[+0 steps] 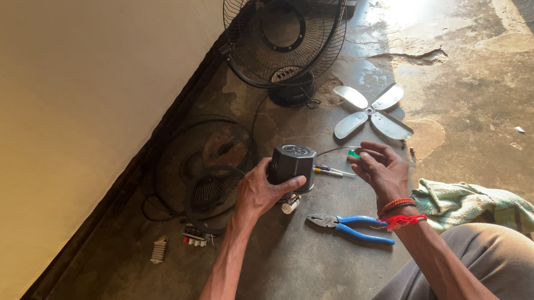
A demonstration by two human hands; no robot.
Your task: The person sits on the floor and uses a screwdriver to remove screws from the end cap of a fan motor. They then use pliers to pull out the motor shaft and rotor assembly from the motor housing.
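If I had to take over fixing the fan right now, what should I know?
Left hand grips the black motor housing, held above the floor.
Right hand pinches a small green part.
Fan blade, front grille, pliers and screwdrivers lie on the floor; the fan stand stands behind.
Done: grille, blade and motor housing are off.
Left: everything still lies apart.

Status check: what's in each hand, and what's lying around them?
Left hand grips black fan motor housing. Right hand pinches small green part. Blue pliers, screwdrivers on floor between.
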